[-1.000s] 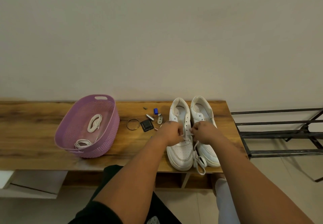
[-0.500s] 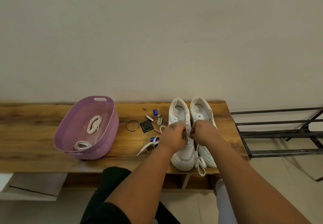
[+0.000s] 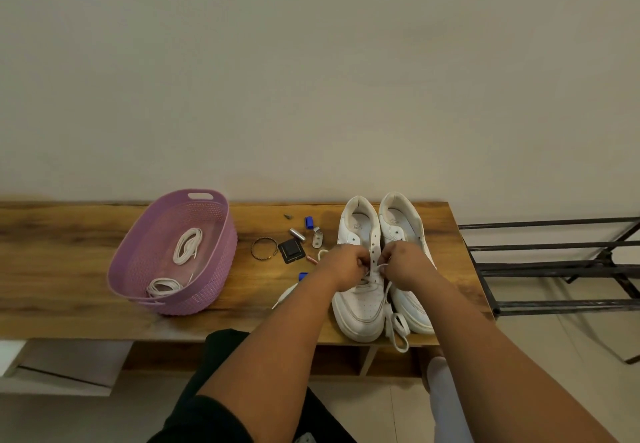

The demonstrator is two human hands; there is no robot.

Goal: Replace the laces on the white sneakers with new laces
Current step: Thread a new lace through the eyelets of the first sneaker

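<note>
Both hands sit curled over the lacing of the left white sneaker (image 3: 360, 304): the left hand (image 3: 346, 264) and the right hand (image 3: 403, 262) each pinch the white lace (image 3: 375, 274) at the eyelets. One loose lace end hangs over the front edge of the wooden tabletop (image 3: 69, 235); another lies left of the shoe. The right white sneaker (image 3: 401, 221) stands just beside. Small metal bits and a ring (image 3: 264, 248) lie nearby. Farther left, a purple basket (image 3: 207, 269) holds two coiled white laces (image 3: 187, 245).
</note>
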